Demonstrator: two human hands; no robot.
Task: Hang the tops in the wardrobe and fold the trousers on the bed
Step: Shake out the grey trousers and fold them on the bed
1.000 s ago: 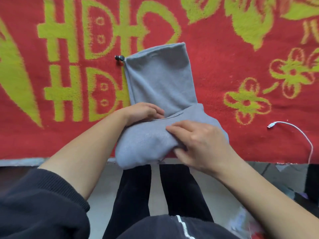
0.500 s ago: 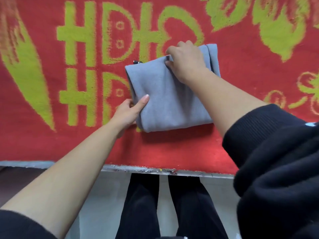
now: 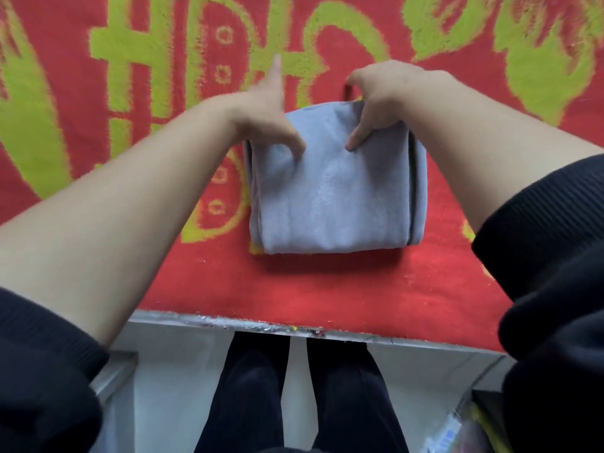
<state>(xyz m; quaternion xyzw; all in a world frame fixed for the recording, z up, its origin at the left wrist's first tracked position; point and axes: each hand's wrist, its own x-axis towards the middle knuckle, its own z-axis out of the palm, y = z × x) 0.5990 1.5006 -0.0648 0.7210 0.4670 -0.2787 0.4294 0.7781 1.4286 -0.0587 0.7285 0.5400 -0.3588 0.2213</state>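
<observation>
**Colleague:** What does the head camera show you?

**Operator:** I am looking down on a bed covered by a red blanket with large yellow-green shapes. The grey trousers lie on it, folded into a thick, squarish bundle. They sit mid-frame, near the bed's front edge.

**Colleague:** And the hands?

**Operator:** Both are at the bundle's far edge. The right hand grips the far right corner, with the thumb flat on the top layer and the fingers curled over the edge. The left hand is at the far left corner, with its thumb pressing on the cloth and its forefinger straight out over the blanket. The picture is smeared there, so I cannot tell whether its other fingers hook under the fold.

**Colleague:** Anything else?

**Operator:** Black sleeves end above bare forearms, and the person's dark-clad legs show below the bed edge
</observation>
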